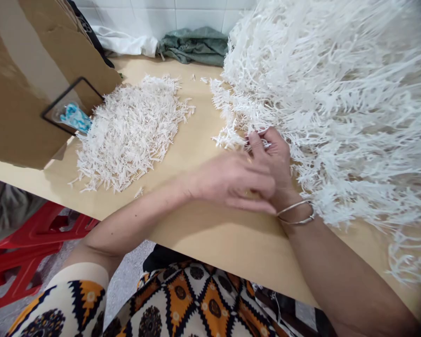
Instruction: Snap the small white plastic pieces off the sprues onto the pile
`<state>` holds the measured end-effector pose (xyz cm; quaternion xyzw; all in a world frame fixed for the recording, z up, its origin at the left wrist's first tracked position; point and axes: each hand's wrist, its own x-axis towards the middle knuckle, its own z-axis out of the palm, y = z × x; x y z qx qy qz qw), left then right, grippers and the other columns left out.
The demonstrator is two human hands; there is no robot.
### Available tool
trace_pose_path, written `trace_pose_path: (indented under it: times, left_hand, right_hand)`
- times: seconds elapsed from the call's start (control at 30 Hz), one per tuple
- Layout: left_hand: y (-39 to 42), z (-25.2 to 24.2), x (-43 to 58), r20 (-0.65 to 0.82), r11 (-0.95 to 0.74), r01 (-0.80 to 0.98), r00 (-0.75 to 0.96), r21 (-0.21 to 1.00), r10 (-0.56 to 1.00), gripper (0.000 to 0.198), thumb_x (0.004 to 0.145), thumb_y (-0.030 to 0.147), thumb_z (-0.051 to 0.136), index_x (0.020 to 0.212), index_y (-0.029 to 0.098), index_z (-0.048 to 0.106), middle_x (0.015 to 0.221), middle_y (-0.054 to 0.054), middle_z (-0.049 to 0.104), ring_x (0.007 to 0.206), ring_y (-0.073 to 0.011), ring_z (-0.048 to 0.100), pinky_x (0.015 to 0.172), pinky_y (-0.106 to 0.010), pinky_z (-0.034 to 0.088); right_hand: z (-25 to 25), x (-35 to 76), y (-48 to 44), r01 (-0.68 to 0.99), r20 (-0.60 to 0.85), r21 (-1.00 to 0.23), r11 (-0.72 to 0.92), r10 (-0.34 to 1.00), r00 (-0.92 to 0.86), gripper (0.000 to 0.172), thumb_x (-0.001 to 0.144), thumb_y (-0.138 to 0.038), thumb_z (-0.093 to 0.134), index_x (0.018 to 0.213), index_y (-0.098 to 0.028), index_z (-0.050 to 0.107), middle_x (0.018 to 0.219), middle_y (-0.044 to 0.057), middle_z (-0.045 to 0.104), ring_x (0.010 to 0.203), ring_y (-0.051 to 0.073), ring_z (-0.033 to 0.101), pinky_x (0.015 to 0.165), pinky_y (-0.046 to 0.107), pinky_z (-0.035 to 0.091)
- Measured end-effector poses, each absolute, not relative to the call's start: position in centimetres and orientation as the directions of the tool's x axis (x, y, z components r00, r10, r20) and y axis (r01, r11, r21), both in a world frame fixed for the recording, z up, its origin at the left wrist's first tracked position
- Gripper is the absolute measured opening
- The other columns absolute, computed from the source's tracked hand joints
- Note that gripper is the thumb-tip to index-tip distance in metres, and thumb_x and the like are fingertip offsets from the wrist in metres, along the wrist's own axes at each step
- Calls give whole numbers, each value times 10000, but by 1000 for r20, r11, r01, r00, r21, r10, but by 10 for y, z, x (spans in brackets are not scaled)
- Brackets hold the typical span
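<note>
A large heap of white branching strands [337, 107] fills the right side of the table. My right hand [275, 159], with a silvery bangle at its wrist, is at the heap's near left edge, thumb and fingers pinched on a small white piece. Blurred by motion, my left hand [240, 182] lies across in front of my right hand; its fingers are smeared, and whether they hold anything is unclear. On the left of the table sits a smaller pile of short white pieces [133, 131].
A cardboard box [31, 84] stands at the left, with a black wire frame and a blue-and-white item [75, 117] beside it. Green cloth [196, 45] and white cloth [126, 42] lie along the tiled wall. Red stools [31, 252] are below the table at left.
</note>
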<state>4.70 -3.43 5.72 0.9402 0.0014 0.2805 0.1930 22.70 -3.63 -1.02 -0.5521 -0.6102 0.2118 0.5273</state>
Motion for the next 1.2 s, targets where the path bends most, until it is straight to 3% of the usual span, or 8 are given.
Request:
trace_pose_path:
  times: [0.07,0.17,0.4,0.47,0.53,0.63,0.83,1.2]
  left_hand:
    - [-47,43,60,311,-931,-166,949,325,-60,257,1062,399,591,975,201,728,1032,-27,791,911,-153,712,851,-320,527]
    - [-54,24,72,134,-951,-62,991,304,-22,153,996,305,682,1063,175,727,1175,-87,779,1026,-214,721,876,-369,522]
    - [-1,40,30,-66,-787,333,934,520,352,98,872,138,683,880,214,744,962,7,769,897,-152,697,826,-278,485]
    - [21,44,5,-109,-675,550,808,492,579,138,812,125,696,877,231,757,925,18,760,837,-153,688,786,-285,480]
    - [39,42,-17,-78,-530,780,583,334,809,144,803,111,680,861,226,743,916,-15,757,883,-211,689,817,-344,480]
    - [51,34,-31,280,-264,953,215,151,936,80,891,139,645,881,186,709,1094,-123,723,1134,-345,657,1017,-511,437]
    - [23,43,5,502,-557,795,390,238,772,275,1121,384,414,1233,245,622,1319,-117,666,1274,-282,610,1110,-453,361]
    - [-1,47,25,427,-743,510,610,434,668,346,1066,536,564,1061,223,712,1111,-19,790,1057,-170,703,1017,-375,329]
  right_hand:
    - [-12,231,-33,441,416,-852,281,876,244,247,1018,-477,620,882,-272,648,828,15,643,780,200,593,787,398,492]
    - [-14,234,-28,475,450,-829,296,857,250,253,1007,-478,629,860,-275,665,841,32,677,796,212,615,811,417,505]
    - [-20,236,-25,463,461,-823,329,862,208,243,995,-472,648,854,-275,664,818,32,679,760,206,626,746,405,513]
    - [-21,236,-25,450,460,-827,336,865,199,223,991,-460,653,869,-275,672,843,34,692,786,209,643,767,409,520]
    - [-22,237,-24,451,460,-826,339,868,190,215,986,-451,656,867,-273,673,842,33,693,801,212,648,781,411,520]
    - [-22,236,-25,465,450,-822,330,876,173,226,983,-458,656,853,-273,669,814,28,679,780,210,630,762,408,504]
    - [-19,225,-31,546,465,-763,347,881,90,226,993,-451,645,854,-273,639,771,29,641,728,213,578,705,398,481]
    - [-6,213,-42,564,455,-710,422,886,-91,294,1059,-479,503,874,-253,537,733,13,580,666,195,529,680,372,429]
